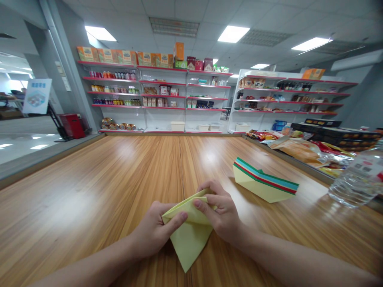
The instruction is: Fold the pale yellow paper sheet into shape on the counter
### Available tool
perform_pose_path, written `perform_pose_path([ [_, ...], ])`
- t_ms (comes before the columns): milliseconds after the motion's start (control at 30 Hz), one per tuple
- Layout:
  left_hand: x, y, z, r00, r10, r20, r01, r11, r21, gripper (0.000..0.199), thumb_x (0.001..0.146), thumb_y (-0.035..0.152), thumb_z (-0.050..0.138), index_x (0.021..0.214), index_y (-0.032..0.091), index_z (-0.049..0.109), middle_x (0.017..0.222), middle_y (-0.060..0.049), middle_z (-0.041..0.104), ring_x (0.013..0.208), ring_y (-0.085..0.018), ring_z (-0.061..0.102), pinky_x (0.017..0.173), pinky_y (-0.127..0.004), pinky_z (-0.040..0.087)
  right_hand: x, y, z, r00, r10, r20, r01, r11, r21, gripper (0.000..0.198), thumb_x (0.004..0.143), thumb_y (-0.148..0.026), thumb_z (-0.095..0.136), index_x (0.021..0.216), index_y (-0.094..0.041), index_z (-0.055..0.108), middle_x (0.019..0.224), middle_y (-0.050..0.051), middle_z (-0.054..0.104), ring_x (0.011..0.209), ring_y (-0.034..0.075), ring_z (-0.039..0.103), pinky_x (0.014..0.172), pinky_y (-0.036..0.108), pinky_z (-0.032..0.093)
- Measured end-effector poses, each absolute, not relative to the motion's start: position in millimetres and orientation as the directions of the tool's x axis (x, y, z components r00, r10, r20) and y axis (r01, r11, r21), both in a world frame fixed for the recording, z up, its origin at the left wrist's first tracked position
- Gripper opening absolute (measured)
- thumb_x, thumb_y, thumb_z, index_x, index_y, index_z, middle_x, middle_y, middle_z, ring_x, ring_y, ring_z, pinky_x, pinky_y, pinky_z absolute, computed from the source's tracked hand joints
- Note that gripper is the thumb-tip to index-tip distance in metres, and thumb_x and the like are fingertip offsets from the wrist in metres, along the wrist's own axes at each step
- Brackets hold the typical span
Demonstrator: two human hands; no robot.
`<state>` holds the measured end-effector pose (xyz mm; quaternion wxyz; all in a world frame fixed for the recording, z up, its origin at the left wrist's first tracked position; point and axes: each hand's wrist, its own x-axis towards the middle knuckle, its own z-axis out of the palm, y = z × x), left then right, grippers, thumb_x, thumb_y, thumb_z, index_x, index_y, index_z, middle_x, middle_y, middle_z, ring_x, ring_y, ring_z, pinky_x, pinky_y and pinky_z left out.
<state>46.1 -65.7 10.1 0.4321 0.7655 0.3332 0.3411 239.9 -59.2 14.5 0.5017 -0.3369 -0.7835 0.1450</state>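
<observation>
I have the folded yellow paper [191,249] clamped in both hands, over the near part of the wooden table [134,171], about midway between its left and right edges. My left hand [155,229] pinches the paper's left corner, thumb pressed flat on the front and the other fingers mostly hidden behind. My right hand [223,213] pinches the upper right end, thumb in front, fingers curled over the top fold. One pointed corner hangs down towards me; I cannot tell whether it touches the surface. The paper boat [265,183], pale yellow with a green, blue and red striped rim, sits beyond my right hand, towards the table's right edge. Nearer that edge stands a clear bottle [356,179], and stocked shelves [163,85] rise beyond the far edge.
</observation>
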Motion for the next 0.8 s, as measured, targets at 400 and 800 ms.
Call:
perform_pose_path([
  [400,45.8,-68.2,8.9,0.528,0.807,0.264,0.290,-0.464,0.837,0.035,0.088,0.037,0.042,0.066,0.013,0.054,0.052,0.004,0.037,0.046,-0.008,0.037,0.044,-0.019,0.028,238.6,-58.5,13.6,-0.263,0.665,0.699,0.414,0.732,-0.541,0.026,0.083,-0.021,0.056,0.056,-0.017,0.056,0.081,0.005,0.053,0.078,0.017,0.051,0.070,0.034,0.044],
  [800,46.4,-67.0,8.7,0.519,0.808,0.278,0.277,-0.466,0.840,0.034,0.087,0.036,0.043,0.062,0.014,0.051,0.051,0.005,0.036,0.045,-0.007,0.036,0.043,-0.019,0.027,238.5,-58.9,13.8,-0.267,0.666,0.696,0.406,0.733,-0.545,0.029,0.083,-0.021,0.055,0.054,-0.017,0.053,0.081,0.005,0.053,0.077,0.017,0.051,0.069,0.034,0.044],
])
